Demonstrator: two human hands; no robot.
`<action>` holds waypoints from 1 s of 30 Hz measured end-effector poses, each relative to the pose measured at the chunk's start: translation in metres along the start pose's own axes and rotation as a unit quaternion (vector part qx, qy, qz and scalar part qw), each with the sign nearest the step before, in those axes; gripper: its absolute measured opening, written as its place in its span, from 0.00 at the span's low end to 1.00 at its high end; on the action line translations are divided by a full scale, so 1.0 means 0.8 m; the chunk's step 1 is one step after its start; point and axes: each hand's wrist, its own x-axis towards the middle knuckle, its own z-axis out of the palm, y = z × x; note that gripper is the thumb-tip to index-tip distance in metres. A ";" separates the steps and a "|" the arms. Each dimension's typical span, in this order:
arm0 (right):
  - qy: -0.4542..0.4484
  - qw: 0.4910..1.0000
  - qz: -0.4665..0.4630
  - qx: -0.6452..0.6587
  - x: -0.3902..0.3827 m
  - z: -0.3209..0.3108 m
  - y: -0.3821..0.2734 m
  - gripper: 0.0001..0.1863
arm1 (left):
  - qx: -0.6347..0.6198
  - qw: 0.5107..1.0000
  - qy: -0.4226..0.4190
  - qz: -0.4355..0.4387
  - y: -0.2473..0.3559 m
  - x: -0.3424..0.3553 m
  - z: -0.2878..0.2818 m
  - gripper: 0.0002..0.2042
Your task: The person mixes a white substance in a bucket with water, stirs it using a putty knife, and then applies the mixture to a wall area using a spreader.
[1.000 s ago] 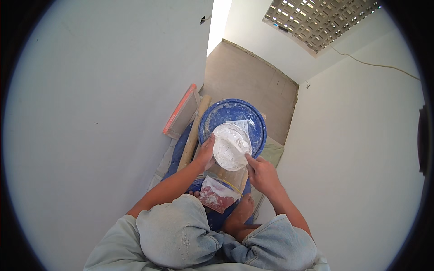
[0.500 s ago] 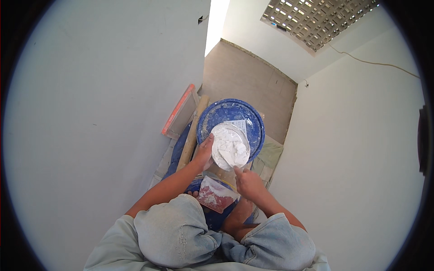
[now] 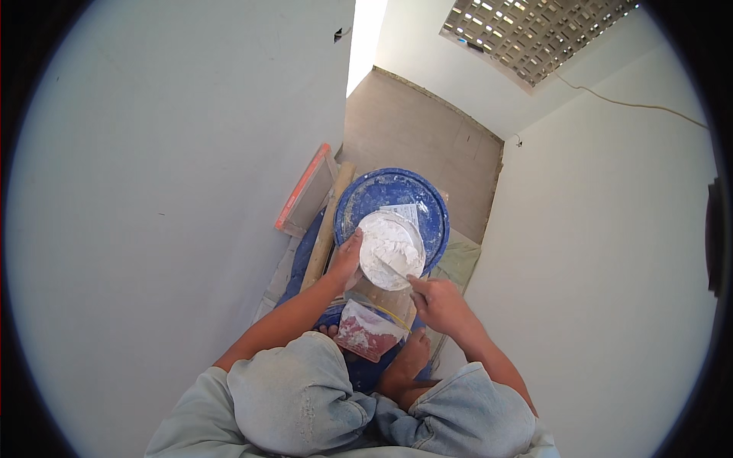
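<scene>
My left hand (image 3: 346, 259) is closed on the left side of a round white bowl (image 3: 393, 288), thumb at its rim. White powder or paste (image 3: 393, 237), lumpy at the surface, fills the bowl. In my right hand (image 3: 443, 302) is the handle of a putty knife (image 3: 391, 268), whose thin blade lies in the white material near the bowl's close edge. The bowl is held over the near part of a round, white-stained blue bucket lid (image 3: 364, 195). A printed paper (image 3: 410, 212) on the lid is partly covered by the bowl.
Near my bare feet stands an open red-and-white bag (image 3: 366, 340) with white powder on it. A cardboard-coloured tube (image 3: 327, 237) and an orange-edged panel (image 3: 303, 191) are at the left. Walls (image 3: 191, 153) flank me; tiled floor (image 3: 412, 122) extends beyond the lid.
My right hand has moved slightly right and the putty knife blade now lies lower across the material. The heaped lump has flattened. My left hand still holds the bowl.
</scene>
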 end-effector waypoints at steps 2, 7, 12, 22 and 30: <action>0.032 0.997 0.055 -0.043 -0.003 0.002 -0.002 0.23 | -0.011 1.000 0.010 -0.016 -0.009 -0.004 0.001 0.29; 0.056 0.995 0.051 -0.063 -0.011 0.052 0.029 0.24 | 0.000 1.000 0.002 -0.012 -0.009 -0.003 0.023 0.29; 0.065 0.997 0.028 -0.008 0.014 0.002 0.010 0.21 | 0.013 1.000 -0.001 0.010 -0.003 0.002 -0.005 0.28; 0.065 0.998 0.016 0.011 0.010 -0.007 0.017 0.19 | 0.022 0.999 -0.006 0.038 -0.006 -0.007 0.013 0.29; -0.022 0.998 -0.016 0.056 0.017 0.011 0.008 0.19 | 0.067 0.997 0.028 0.032 -0.006 -0.008 -0.011 0.30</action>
